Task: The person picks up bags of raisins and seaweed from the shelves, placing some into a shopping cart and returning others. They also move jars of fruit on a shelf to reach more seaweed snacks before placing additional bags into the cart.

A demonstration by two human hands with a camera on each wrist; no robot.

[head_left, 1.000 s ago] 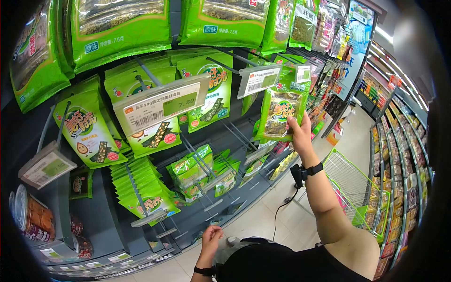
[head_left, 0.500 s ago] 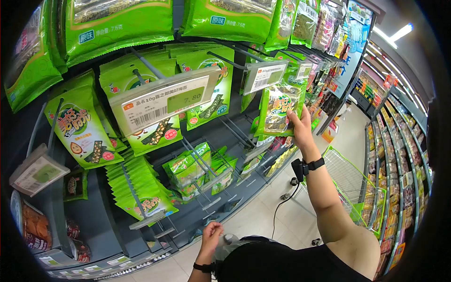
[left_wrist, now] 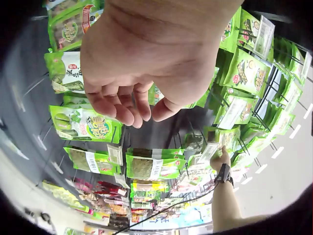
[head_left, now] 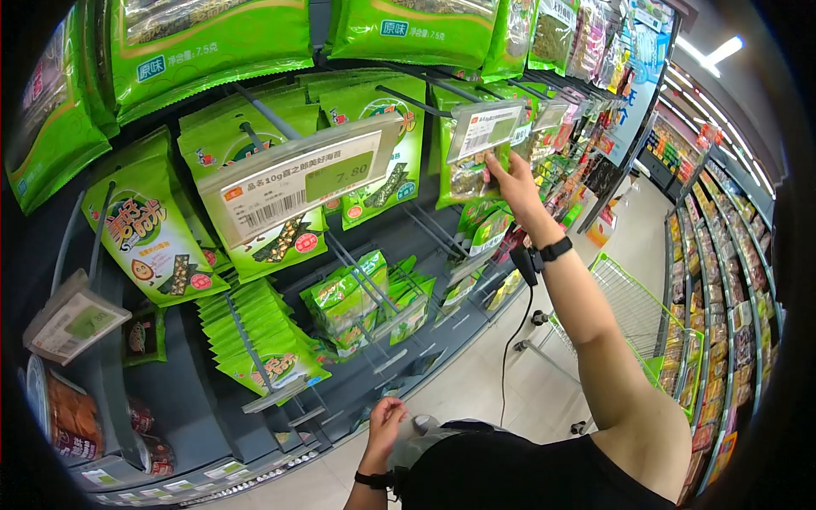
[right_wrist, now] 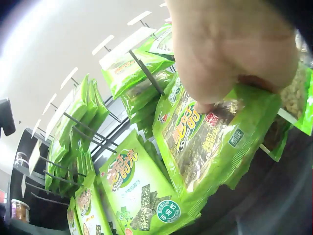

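High on the peg rack, right hand point(head_left: 510, 180) gripping green snack packet point(right_wrist: 210, 142); left hand point(head_left: 387, 418) loosely curled, nothing held

Your head camera looks forward and down at the peg rack point(head_left: 340, 255) from near, catching both arms and the aisle beyond. Your left wrist camera sits right behind the left hand point(left_wrist: 142, 63), facing the same rack (it appears turned over there). Your right wrist camera presses close behind the right hand point(right_wrist: 230, 49) at the green snack packet point(right_wrist: 210, 142). All three share the rack.
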